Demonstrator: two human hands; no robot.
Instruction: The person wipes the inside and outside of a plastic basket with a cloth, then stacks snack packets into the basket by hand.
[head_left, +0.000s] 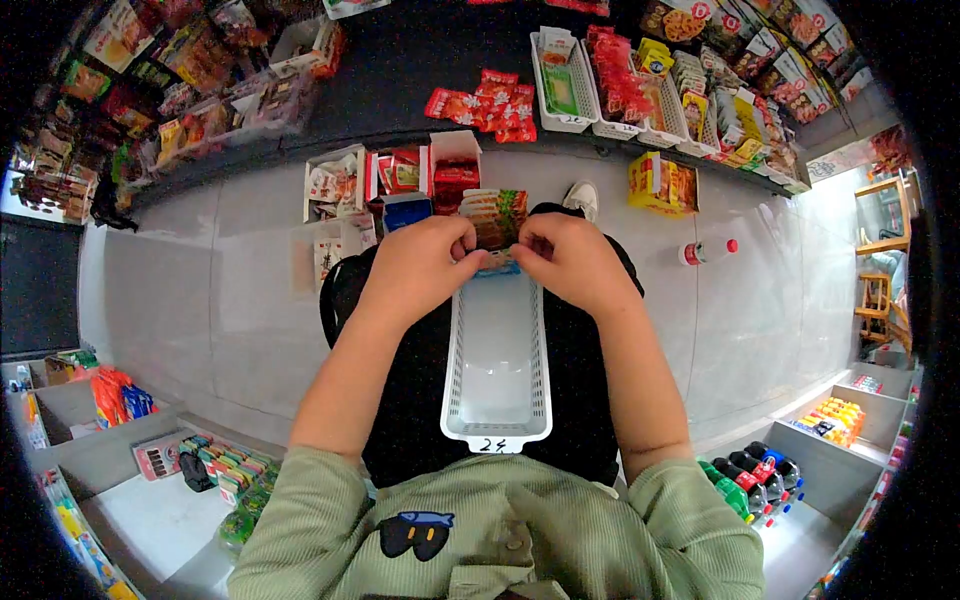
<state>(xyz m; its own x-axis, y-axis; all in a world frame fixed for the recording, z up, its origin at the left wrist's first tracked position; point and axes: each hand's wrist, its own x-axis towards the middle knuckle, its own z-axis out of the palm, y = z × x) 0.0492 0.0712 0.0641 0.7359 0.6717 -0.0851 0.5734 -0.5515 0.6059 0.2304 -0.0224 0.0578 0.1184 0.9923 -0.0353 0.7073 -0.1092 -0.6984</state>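
Observation:
A long white basket (497, 350) with "24" written on its near end lies on the lap. Several upright packets (495, 215) stand close together at its far end. My left hand (425, 262) is at the left side of these packets, its thumb and fingers closed on their near edge. At their right side my right hand (572, 258) pinches the same near edge. A blue strip shows between the two thumbs. The fingertips are partly hidden behind the packets.
Open boxes of red packets (455, 165) stand on the floor beyond my hands. A yellow box (663, 185) and a bottle (708, 251) are to the right. Filled baskets (565, 85) line the dark shelf ahead. Drink bottles (750, 480) lie in a compartment at lower right.

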